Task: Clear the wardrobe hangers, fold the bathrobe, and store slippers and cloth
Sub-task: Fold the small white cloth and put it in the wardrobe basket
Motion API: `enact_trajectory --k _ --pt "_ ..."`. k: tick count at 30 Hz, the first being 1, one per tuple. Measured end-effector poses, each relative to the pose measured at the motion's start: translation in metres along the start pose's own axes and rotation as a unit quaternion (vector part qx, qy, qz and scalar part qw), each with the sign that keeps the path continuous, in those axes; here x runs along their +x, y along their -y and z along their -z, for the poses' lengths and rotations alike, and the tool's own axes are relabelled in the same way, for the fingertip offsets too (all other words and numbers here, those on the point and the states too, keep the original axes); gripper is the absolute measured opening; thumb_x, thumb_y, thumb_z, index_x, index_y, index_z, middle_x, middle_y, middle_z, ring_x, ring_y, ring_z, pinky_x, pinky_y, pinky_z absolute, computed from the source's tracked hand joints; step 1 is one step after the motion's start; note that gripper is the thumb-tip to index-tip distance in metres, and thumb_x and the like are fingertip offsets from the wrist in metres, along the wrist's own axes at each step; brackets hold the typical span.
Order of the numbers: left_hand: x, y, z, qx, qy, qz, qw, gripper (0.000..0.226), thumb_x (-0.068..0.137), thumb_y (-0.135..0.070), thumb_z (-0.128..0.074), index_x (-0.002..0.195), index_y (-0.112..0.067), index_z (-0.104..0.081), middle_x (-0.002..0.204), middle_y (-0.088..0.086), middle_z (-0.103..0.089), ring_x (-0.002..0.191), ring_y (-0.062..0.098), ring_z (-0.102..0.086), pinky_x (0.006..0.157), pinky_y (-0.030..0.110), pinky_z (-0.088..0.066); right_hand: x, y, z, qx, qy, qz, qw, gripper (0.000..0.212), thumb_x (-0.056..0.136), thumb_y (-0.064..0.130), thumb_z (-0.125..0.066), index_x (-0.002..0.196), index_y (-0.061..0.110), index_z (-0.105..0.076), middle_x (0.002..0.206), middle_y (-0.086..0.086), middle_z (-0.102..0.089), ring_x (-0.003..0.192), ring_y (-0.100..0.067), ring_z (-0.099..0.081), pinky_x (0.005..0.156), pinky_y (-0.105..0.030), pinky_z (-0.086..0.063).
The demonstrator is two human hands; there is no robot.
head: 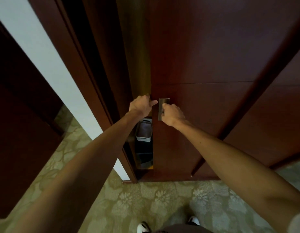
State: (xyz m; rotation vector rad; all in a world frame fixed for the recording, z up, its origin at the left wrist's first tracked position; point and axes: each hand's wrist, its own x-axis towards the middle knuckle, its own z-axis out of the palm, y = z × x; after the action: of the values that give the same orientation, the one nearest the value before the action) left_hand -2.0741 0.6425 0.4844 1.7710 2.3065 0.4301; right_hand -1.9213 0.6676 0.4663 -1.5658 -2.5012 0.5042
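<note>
A dark reddish-brown wardrobe door [204, 64] stands in front of me, with a narrow gap along its left edge. My right hand [172, 114] grips the metal door handle [162, 102]. My left hand [142, 105] is curled around the door's left edge at the same height. Through the gap I see a white bin [144, 130] with grey cloth in it on a low shelf, and a dark container [145, 158] under it. Hangers, bathrobe and slippers are hidden.
A white wall strip [45, 56] runs at the left beside another dark wood panel [19, 115]. A second wardrobe door [272, 123] is at the right. Green floral carpet [146, 204] covers the floor; my white shoes [143, 227] show at the bottom.
</note>
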Motion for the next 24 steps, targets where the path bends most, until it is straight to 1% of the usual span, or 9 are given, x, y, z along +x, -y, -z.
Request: enact_trajectory --k 3,5,7,9,11,14,18,22,24 --pt "-0.005 0.01 0.012 0.027 -0.004 0.015 1.0 0.041 0.102 -0.049 -0.045 0.111 -0.013 -0.063 0.104 0.007 -0.067 0.096 0.027 -0.066 0.083 0.041 -0.053 0.002 0.02 -0.007 -0.004 0.011 0.009 1.0 0.025 0.094 0.02 -0.061 0.118 0.012 -0.058 0.111 -0.014 -0.064 0.101 -0.034 -0.065 0.076 -0.039 -0.052" --pt "-0.011 0.016 0.022 0.054 -0.008 0.029 0.998 0.039 0.102 -0.046 -0.048 0.1 -0.011 -0.064 0.097 0.007 -0.065 0.092 0.027 -0.066 0.08 0.041 -0.055 0.004 0.033 -0.011 -0.015 0.016 0.013 1.0 0.022 0.097 0.018 -0.056 0.118 0.01 -0.057 0.113 -0.014 -0.063 0.102 -0.033 -0.064 0.078 -0.039 -0.052" --pt "-0.016 0.021 0.033 0.084 -0.022 0.035 0.996 0.04 0.102 -0.048 -0.048 0.088 -0.012 -0.059 0.087 0.006 -0.061 0.087 0.027 -0.067 0.076 0.04 -0.056 0.007 0.046 -0.015 -0.021 0.014 0.014 1.0 0.022 0.101 0.015 -0.047 0.119 0.009 -0.058 0.117 -0.015 -0.062 0.105 -0.032 -0.062 0.08 -0.039 -0.05" --pt "-0.021 0.025 0.043 0.103 -0.043 0.028 0.993 0.044 0.102 -0.05 -0.046 0.08 -0.013 -0.056 0.076 0.004 -0.058 0.079 0.026 -0.067 0.069 0.038 -0.056 0.008 0.059 -0.018 -0.013 0.02 0.006 1.0 0.024 0.102 0.014 -0.046 0.121 0.006 -0.059 0.12 -0.016 -0.062 0.109 -0.034 -0.061 0.085 -0.041 -0.051" --pt "-0.023 0.028 0.053 0.11 -0.069 0.012 0.992 0.048 0.102 -0.052 -0.045 0.077 -0.012 -0.054 0.073 0.004 -0.056 0.071 0.024 -0.062 0.062 0.037 -0.051 0.008 0.072 -0.023 0.01 0.026 -0.005 1.0 0.024 0.101 0.014 -0.047 0.119 0.003 -0.06 0.117 -0.016 -0.063 0.109 -0.035 -0.063 0.086 -0.043 -0.053" --pt "-0.024 0.033 0.064 0.115 -0.111 -0.029 0.987 0.047 0.102 -0.051 -0.046 0.075 -0.014 -0.053 0.076 0.003 -0.055 0.07 0.023 -0.059 0.059 0.035 -0.043 0.012 0.091 -0.033 0.002 0.03 0.027 0.999 0.021 0.097 0.018 -0.051 0.114 0.009 -0.058 0.104 -0.012 -0.067 0.094 -0.033 -0.067 0.071 -0.038 -0.053" --pt "-0.023 0.043 0.071 0.123 -0.129 -0.066 0.982 0.045 0.101 -0.051 -0.047 0.077 -0.014 -0.055 0.08 0.005 -0.062 0.073 0.025 -0.065 0.059 0.036 -0.046 0.021 0.11 -0.042 -0.025 0.06 0.048 0.997 0.005 0.096 0.019 -0.048 0.095 0.015 -0.048 0.097 -0.011 -0.066 0.075 -0.026 -0.058 0.065 -0.034 -0.044" --pt "-0.024 0.058 0.075 0.092 -0.136 -0.06 0.985 0.045 0.102 -0.047 -0.048 0.088 -0.009 -0.067 0.088 0.008 -0.068 0.08 0.027 -0.069 0.07 0.041 -0.058 0.02 0.128 -0.042 -0.024 0.06 0.054 0.996 0.015 0.095 0.02 -0.052 0.104 0.01 -0.06 0.1 -0.008 -0.066 0.09 -0.029 -0.066 0.069 -0.035 -0.05" --pt "-0.025 0.059 0.076 0.094 -0.143 -0.063 0.983 0.043 0.102 -0.046 -0.048 0.093 -0.009 -0.069 0.093 0.01 -0.069 0.083 0.028 -0.069 0.074 0.042 -0.058 0.018 0.136 -0.042 -0.031 0.066 0.053 0.996 0.018 0.096 0.018 -0.05 0.102 0.007 -0.063 0.099 -0.01 -0.069 0.089 -0.03 -0.067 0.067 -0.034 -0.049"
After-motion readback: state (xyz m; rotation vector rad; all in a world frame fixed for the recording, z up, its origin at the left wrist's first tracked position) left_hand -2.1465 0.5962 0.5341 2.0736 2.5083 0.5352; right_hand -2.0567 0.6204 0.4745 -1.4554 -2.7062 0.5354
